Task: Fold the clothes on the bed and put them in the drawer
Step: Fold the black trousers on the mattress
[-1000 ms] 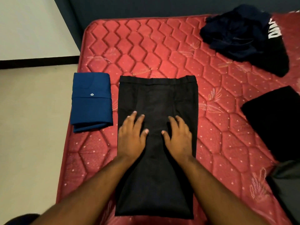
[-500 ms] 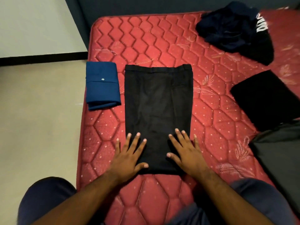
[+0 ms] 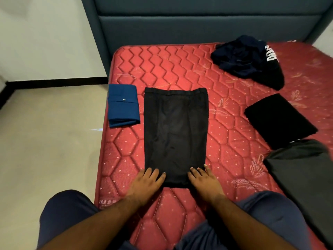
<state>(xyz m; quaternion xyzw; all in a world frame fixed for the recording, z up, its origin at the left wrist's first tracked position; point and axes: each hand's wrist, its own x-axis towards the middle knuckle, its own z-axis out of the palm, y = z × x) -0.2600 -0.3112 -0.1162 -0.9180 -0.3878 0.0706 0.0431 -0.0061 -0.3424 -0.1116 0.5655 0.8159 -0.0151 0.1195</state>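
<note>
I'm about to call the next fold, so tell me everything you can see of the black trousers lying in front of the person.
The black trousers lie flat on the red quilted mattress as a long, neat rectangle, apparently already folded. The waistband is at the far end and the near edge is by the person. The fabric looks smooth, matte and woven, with faint creases. The left hand and right hand rest on the two near corners, fingers fairly straight. A folded blue garment lies just to its left, not touching.
</note>
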